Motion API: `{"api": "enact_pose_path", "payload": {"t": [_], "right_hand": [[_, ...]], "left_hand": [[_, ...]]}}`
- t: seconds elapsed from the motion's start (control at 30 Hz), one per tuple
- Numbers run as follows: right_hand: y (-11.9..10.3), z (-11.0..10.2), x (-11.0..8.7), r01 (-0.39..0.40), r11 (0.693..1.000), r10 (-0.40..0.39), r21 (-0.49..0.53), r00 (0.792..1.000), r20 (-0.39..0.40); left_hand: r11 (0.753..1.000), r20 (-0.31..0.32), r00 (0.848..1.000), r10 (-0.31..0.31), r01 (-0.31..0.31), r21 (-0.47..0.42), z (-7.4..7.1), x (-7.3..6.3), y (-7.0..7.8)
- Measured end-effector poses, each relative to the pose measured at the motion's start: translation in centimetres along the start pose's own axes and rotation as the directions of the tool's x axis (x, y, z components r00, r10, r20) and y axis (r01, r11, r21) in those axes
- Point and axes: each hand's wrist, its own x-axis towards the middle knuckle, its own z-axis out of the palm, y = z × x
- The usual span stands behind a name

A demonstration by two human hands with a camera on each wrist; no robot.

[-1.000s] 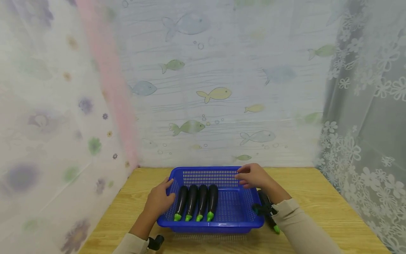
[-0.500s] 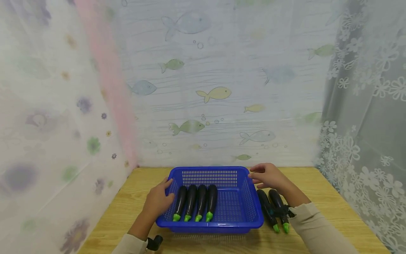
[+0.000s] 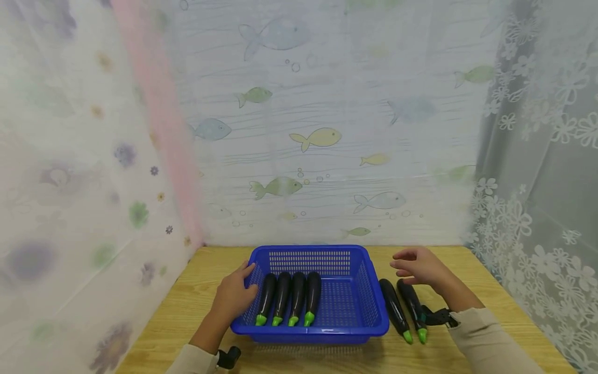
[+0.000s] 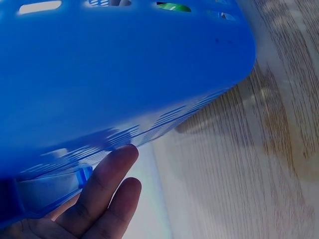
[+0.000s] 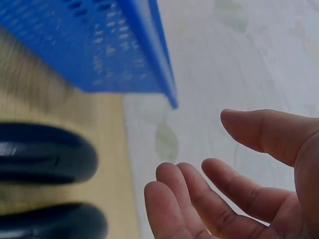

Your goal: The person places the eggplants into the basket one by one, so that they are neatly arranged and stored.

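Several dark eggplants point(image 3: 298, 298) with green stem ends lie side by side in the left half of a blue plastic basket point(image 3: 340, 331). My left hand point(image 3: 232, 292) grips the basket's left rim, thumb over the inner side. In the left wrist view its fingers point(image 4: 110, 174) lie against the outside of the basket wall point(image 4: 119, 64). Right of the basket, two more eggplants rest on the table, a nearer one point(image 3: 395, 310) and an outer one point(image 3: 413, 311). My right hand point(image 3: 422, 266) hovers above their far ends, fingers loosely bent, holding nothing.
The wooden table point(image 3: 486, 296) extends to both sides of the basket. A fish-patterned curtain point(image 3: 327, 197) hangs along its back edge. Flowered sheets hang at the left and right.
My right hand has moved right, from over the basket's right side to above the outer eggplants, which are now less covered. The left hand and basket have stayed in place.
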Motion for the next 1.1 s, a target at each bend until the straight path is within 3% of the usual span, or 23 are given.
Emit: {"api": "enact_pose_path", "payload": {"t": [0.53, 1.1], "right_hand": [[4.1, -1.6, -0.4, -0.112, 0.993, 0.113, 0.025, 0.993, -0.043], [7.1, -0.5, 0.3, -0.192, 0.981, 0.19, -0.018, 0.978, -0.091]], "left_hand": [[1.0, 0.001, 1.0, -0.014, 0.014, -0.02, 0.2, 0.0, 0.0], [1.0, 0.007, 1.0, -0.01, 0.01, 0.005, 0.3, 0.1, -0.3]]}}
